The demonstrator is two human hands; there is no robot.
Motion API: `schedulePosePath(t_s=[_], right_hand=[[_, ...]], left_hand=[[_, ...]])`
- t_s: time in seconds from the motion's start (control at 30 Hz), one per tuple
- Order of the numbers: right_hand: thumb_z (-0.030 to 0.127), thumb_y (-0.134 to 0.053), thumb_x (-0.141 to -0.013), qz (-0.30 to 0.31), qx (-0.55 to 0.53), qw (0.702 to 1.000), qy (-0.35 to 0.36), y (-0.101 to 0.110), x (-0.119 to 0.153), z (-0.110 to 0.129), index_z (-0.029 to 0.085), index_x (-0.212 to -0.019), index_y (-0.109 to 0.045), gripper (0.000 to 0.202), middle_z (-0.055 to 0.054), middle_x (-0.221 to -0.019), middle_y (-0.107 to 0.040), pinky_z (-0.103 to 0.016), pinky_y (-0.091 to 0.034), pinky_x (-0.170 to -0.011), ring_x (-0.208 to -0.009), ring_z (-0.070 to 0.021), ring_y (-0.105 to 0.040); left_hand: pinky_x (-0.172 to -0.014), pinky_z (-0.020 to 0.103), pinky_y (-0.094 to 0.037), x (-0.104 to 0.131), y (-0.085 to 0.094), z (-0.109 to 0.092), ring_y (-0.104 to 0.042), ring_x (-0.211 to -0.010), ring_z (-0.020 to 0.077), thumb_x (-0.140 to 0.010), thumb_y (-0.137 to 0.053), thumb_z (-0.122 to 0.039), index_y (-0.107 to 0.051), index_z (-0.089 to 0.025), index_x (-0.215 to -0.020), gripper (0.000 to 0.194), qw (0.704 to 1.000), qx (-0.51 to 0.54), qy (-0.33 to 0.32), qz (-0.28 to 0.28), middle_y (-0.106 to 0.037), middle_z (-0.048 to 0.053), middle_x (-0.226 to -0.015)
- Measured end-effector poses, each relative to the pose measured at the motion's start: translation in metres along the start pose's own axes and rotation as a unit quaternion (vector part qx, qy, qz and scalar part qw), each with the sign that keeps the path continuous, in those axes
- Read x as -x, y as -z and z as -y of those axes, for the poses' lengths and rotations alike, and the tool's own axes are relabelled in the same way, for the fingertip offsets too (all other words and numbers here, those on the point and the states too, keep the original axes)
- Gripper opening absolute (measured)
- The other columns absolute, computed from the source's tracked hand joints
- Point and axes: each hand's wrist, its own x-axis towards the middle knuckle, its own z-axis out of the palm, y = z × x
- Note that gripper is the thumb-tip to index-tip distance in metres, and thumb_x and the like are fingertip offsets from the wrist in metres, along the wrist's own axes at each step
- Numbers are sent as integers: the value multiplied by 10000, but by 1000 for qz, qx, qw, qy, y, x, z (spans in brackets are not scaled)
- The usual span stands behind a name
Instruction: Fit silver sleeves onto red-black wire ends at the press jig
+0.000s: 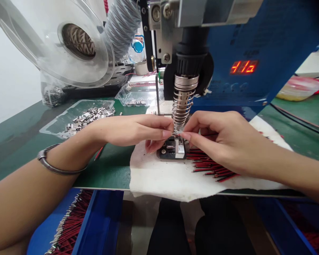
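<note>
Two pinched hands meet almost tip to tip, right under the spring-wrapped metal shaft (184,97) of the big blue machine (223,94). Between them, look, sits the small silver metal piece (175,134), so tiny the fingers cover most of it. Its long axis seems to run crosswise, from one hand toward the other, just below the shaft's tip and above the black base with its pale metal block (180,150). Neither hand is clearly nearer; both are right at it.

Left hand (131,131) now: it comes in flat from the side, thumb and forefinger closed on the silver piece, the other fingers curling beneath. Right hand (220,136): knuckles arched high, thumb and forefinger shut on what looks like a thin dark wire (209,134), its end meeting the piece; exactly where they join, I can't tell.

Beneath the right palm, a fan of red-and-black wires (210,166) lies on the white cloth (154,182), which covers part of the green worktop (113,173). Over beyond the left wrist, a clear plastic tray (55,124) carries loose silver metal parts (91,117).
</note>
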Motion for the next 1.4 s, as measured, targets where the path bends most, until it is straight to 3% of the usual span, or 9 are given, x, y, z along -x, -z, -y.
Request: schedulePosePath(t_s=[0.33, 1.4], right_hand=[[224, -670, -1006, -12, -7, 1000, 16, -1, 0, -4, 219, -855, -705, 155, 36, -624, -640, -318, -439, -652, -616, -171, -618], [233, -663, -1005, -6, -29, 1000, 7, 0, -1, -2, 228, -861, -702, 149, 45, -615, -623, -330, -428, -632, -571, -163, -568]], left_hand=[[-766, 277, -502, 0, 0, 2, -595, -763, 155, -1115, -476, -321, -558, -199, -854, 299, 1000, 14, -4, 5, -608, 6, -779], [-785, 293, -525, 0, -1, 0, -601, -781, 166, -1115, -481, -341, -579, -194, -863, 308, 1000, 12, 15, -3, -616, 19, -792]])
